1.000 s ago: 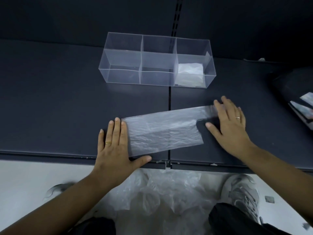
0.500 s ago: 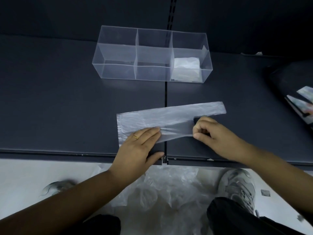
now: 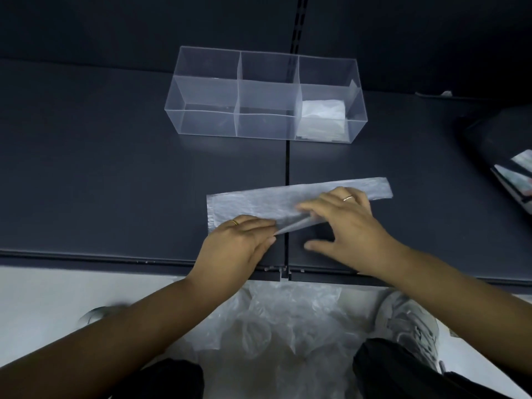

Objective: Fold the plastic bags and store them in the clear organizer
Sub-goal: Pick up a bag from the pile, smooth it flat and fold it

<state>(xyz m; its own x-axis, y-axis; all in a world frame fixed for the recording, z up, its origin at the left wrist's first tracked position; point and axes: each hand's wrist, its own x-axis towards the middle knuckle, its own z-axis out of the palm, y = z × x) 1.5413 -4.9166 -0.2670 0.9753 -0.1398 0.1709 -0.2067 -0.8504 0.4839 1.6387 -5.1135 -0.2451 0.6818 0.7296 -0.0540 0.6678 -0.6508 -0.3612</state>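
The left hand point(image 3: 241, 240) and right hand point(image 3: 345, 223) press a folded plastic bag point(image 3: 259, 201) flat near the clear organizer point(image 3: 207, 122).

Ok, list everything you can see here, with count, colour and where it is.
shelf: 1, dark grey, spans the view.
clear organizer: 1, clear, three compartments, back of shelf.
folded bag: 1, white, organizer's right compartment.
plastic bag: 1, translucent, near shelf's front edge.
bag pile: 1, clear, floor below shelf edge.
dark object: 1, black, right edge, cut off.
shoe: 1, pale grey, floor, lower right.
left hand: 1, gold ring, on the bag's left part.
right hand: 1, gold ring, flat on the bag's right part.
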